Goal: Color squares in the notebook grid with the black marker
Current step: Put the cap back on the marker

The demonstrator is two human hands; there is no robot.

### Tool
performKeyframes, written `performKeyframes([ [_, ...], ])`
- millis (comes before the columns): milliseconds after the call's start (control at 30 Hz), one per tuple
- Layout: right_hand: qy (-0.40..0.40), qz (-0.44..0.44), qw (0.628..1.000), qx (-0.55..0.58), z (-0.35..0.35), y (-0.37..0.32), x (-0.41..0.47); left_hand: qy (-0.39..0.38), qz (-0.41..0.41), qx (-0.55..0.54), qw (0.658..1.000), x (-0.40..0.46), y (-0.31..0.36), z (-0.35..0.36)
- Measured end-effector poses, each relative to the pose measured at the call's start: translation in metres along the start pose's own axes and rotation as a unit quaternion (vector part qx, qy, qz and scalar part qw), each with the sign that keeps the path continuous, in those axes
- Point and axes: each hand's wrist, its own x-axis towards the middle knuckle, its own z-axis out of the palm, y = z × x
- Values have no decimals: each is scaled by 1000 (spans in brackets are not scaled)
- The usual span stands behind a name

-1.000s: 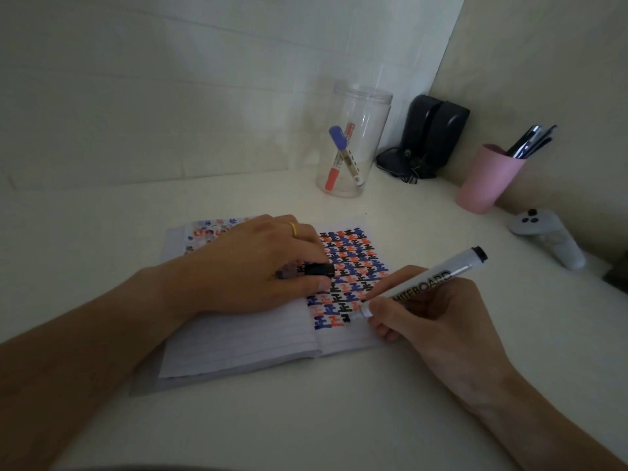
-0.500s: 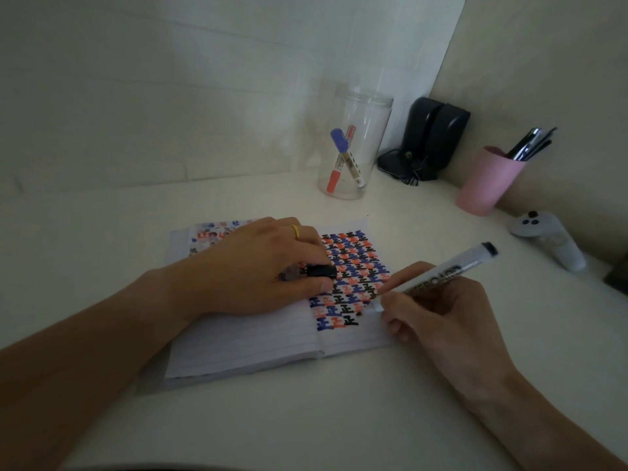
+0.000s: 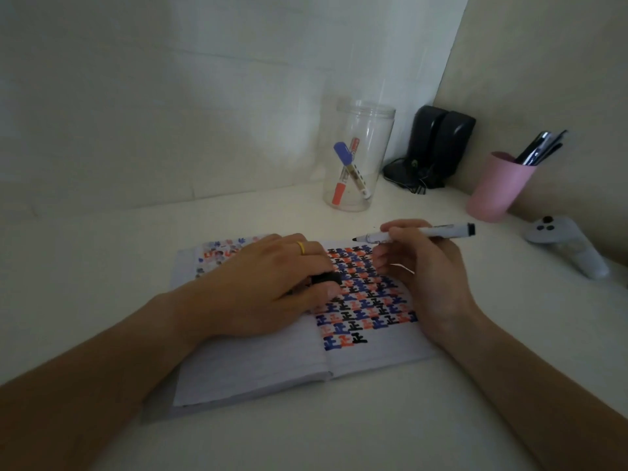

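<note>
The right hand [image 3: 424, 266] pinches the black marker [image 3: 413, 235] between thumb and forefinger, the other fingers curled loosely beneath; the uncapped tip points left and hangs clear above the top edge of the notebook [image 3: 292, 334], the barrel lying nearly level. The left hand [image 3: 268, 287] presses flat on the left page, fingers closed round a small black piece, seemingly the marker cap [image 3: 87, 278], which it mostly hides; a gold ring [image 3: 301, 248] sits on one finger. On the right page the grid [image 3: 365, 297] is filled with black, blue and orange-red shapes, its upper right part covered by the right hand. The notebook lies open on a pale table [image 3: 102, 253]. Behind it stands a clear jar [image 3: 360, 158] holding a blue-capped marker and a red-capped one, crossed. Right of it, a pink cup [image 3: 496, 188] holds several dark pens, too dim to count. Dark speakers [image 3: 438, 144] stand in the corner, and a white controller [image 3: 571, 246] lies near the right edge.
</note>
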Motion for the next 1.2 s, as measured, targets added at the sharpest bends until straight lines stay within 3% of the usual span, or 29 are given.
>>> performKeyframes([
  [133, -12, -6, 1000, 9, -3, 1, 0, 46, -51, -47, 997, -2, 1, -1],
  [300, -18, 2, 998, 54, -9, 1, 0, 135, -69, -23, 988, -8, -1, -4],
  [467, -42, -43, 996, 69, -9, 0, -1, 109, -117, -11, 987, -3, -5, -4],
  [767, -108, -68, 991, 30, -4, -2, -6, 107, -108, 10, 988, -2, -7, -1],
  [1033, -110, -64, 991, -41, -2, -3, -9, 125, -87, 11, 988, -2, -4, -2],
  [1200, -117, -31, 993, -15, -2, -5, -11, 131, -84, -13, 988, -1, -3, -4],
])
